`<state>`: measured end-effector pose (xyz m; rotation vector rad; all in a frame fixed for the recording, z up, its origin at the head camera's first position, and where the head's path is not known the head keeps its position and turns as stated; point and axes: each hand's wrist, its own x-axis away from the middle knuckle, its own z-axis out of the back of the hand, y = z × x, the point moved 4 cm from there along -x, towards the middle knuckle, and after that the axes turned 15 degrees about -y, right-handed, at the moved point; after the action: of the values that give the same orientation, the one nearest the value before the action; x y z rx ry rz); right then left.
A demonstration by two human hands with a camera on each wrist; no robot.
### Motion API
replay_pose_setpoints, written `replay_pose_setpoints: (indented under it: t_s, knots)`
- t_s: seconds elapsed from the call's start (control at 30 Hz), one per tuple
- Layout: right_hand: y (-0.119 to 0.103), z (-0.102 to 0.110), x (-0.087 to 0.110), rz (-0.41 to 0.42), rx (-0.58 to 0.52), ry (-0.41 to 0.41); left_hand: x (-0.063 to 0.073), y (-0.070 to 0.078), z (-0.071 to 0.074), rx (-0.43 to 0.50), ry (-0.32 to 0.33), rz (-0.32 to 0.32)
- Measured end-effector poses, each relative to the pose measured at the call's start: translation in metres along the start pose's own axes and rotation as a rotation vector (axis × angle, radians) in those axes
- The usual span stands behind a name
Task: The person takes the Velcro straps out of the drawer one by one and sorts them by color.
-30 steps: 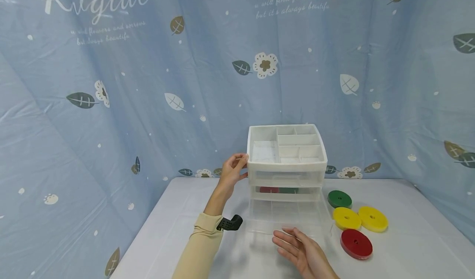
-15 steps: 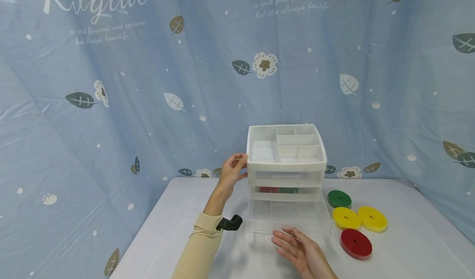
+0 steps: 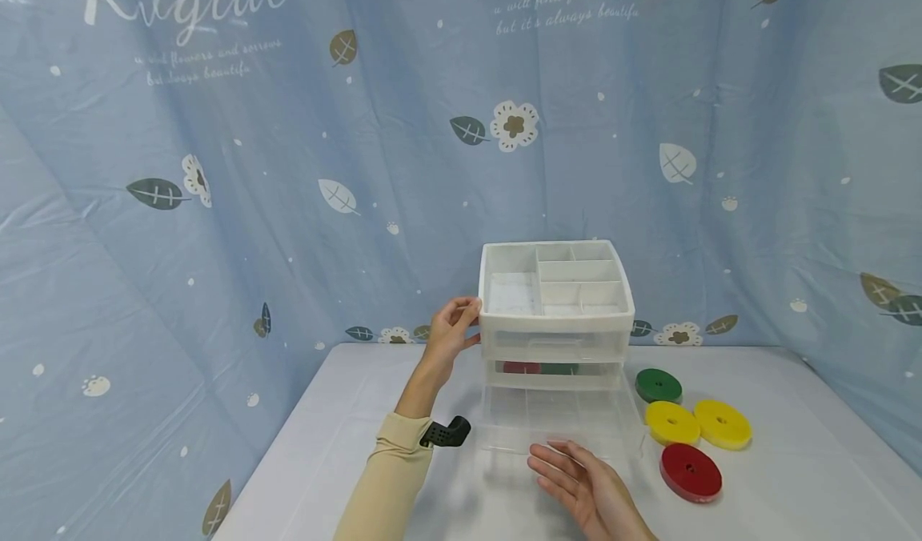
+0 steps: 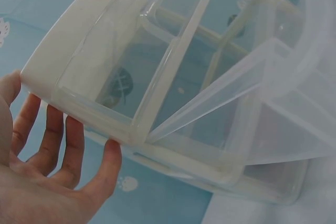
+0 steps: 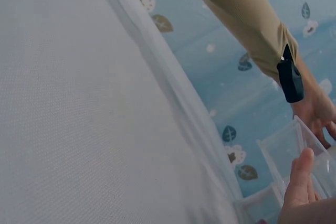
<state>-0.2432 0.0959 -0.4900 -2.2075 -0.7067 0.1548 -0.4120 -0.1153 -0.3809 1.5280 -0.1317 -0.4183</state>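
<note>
My left hand (image 3: 450, 333) rests its fingertips on the left side of a white drawer unit (image 3: 555, 321), near its top rim; in the left wrist view the slightly bent fingers (image 4: 73, 142) line that side edge. The clear bottom drawer (image 3: 555, 413) is pulled out toward me. Through the front of the middle drawer (image 3: 555, 381), something red (image 3: 522, 367) and something green (image 3: 560, 369) show. At the front of the bottom drawer, my right hand (image 3: 587, 481) is held with its fingers extended, overlapping the drawer's front edge in the head view and gripping nothing.
Right of the unit, flat wound rolls lie on the white table (image 3: 310, 445): a green roll (image 3: 659, 386), two yellow rolls (image 3: 673, 423) and a red roll (image 3: 691, 473). The unit's top tray (image 3: 515, 293) has compartments. A blue patterned curtain (image 3: 403, 165) hangs behind.
</note>
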Motion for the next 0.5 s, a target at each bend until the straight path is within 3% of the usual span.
replay_pose_setpoints:
  t_s: [0.5]
  knots:
    - [0.0005,0.0004,-0.0046,0.007,0.038,0.025,-0.0026,-0.0023,0.0000,0.006,0.007,0.002]
